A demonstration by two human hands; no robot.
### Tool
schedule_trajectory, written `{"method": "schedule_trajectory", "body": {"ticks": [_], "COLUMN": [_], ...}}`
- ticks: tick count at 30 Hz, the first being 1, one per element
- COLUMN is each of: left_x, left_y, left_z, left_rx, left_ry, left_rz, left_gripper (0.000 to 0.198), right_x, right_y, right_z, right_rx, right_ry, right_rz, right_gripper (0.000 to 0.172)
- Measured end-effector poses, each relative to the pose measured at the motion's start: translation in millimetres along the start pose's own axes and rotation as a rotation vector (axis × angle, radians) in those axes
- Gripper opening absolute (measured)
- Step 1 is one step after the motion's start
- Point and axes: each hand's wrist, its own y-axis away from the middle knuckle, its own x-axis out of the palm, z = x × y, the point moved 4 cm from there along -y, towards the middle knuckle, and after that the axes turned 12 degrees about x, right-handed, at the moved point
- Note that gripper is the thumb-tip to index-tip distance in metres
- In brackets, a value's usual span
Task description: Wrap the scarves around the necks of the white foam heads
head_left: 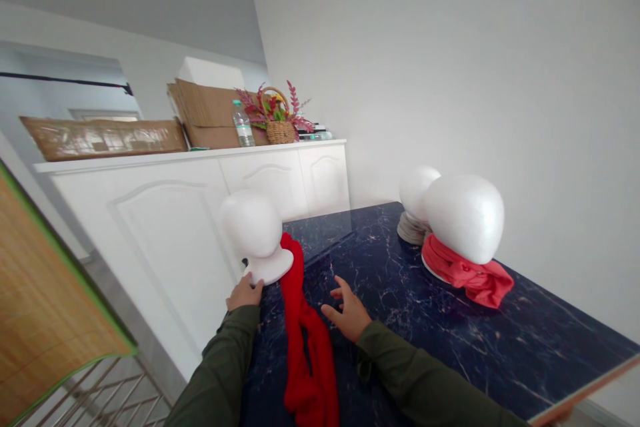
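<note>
A white mannequin head (251, 222) stands upright on its round base at the left edge of the dark blue table. My left hand (245, 292) is closed at the near rim of that base, its far fingers partly hidden. To the right, my right hand (350, 312) hovers over the table, fingers apart, holding nothing. Between my hands lies a long red scarf (300, 320), running from beside the base towards me. On the right, another mannequin head (467, 217) has coral-red cloth (465, 273) wrapped round its neck. Behind it, a third head (417, 190) has grey cloth (414, 229) at its neck.
The marble-patterned table (400, 307) borders a plain wall on the right. Beyond it, a white cabinet (165, 213) carries cardboard boxes (110, 137), a water bottle (243, 125) and a flower basket (280, 132). A wooden-looking board (50, 293) with a green edge is at left, above metal bars.
</note>
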Motion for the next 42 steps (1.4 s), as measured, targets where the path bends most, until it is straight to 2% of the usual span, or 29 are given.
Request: {"method": "schedule_trajectory", "body": {"ticks": [7, 11, 14, 16, 18, 22, 24, 26, 28, 30, 32, 34, 37, 39, 42], "left_x": [0.5, -2.7, -6.6, -9.9, -14.1, -26.0, -32.6, -38.3, -42.1, -44.1, -44.8, -45.0, -45.8, -46.1, -45.6], "left_y": [1, 4, 10, 15, 21, 37, 48, 62, 76, 89, 100, 106, 110, 111, 113], "left_z": [0, -3, -5, -7, -9, -19, -26, -33, -42, -49, -55, -59, -64, -67, -76], "left_rx": [0.015, 0.035, 0.044, 0.053, 0.082, 0.214, 0.278, 0.342, 0.415, 0.463, 0.479, 0.483, 0.5, 0.512, 0.565], "left_ry": [-0.002, 0.013, 0.031, 0.045, 0.056, 0.081, 0.092, 0.099, 0.107, 0.121, 0.137, 0.148, 0.157, 0.161, 0.174], "left_rz": [-0.018, -0.049, -0.085, -0.123, -0.172, -0.292, -0.349, -0.389, -0.405, -0.398, -0.378, -0.361, -0.372, -0.381, -0.365], "left_gripper": [0.053, 0.056, 0.058, 0.057, 0.056, 0.053, 0.051, 0.049, 0.048, 0.046, 0.044, 0.042, 0.041, 0.041, 0.04], "right_x": [-4, -31, -72, -109, -152, -246, -284, -309, -320, -319, -313, -311, -312, -311, -309], "right_y": [-2, -7, -4, 4, 17, 49, 58, 57, 46, 33, 25, 24, 25, 25, 29], "right_z": [-2, -4, -9, -16, -27, -60, -73, -83, -90, -94, -96, -98, -104, -104, -101], "right_rx": [-0.009, -0.018, -0.04, -0.06, -0.057, 0.02, 0.046, 0.065, 0.097, 0.096, 0.092, 0.159, 0.329, 0.345, 0.31], "right_ry": [-0.037, -0.09, -0.073, -0.025, 0.019, 0.125, 0.226, 0.306, 0.358, 0.414, 0.48, 0.509, 0.467, 0.4, 0.17], "right_rz": [-0.029, -0.191, -0.411, -0.579, -0.777, -1.262, -1.399, -1.38, -1.219, -1.009, -0.892, -0.885, -0.854, -0.812, -0.857], "right_gripper": [0.071, 0.054, 0.031, 0.023, 0.025, 0.029, 0.041, 0.06, 0.074, 0.08, 0.082, 0.079, 0.063, 0.05, 0.041]}}
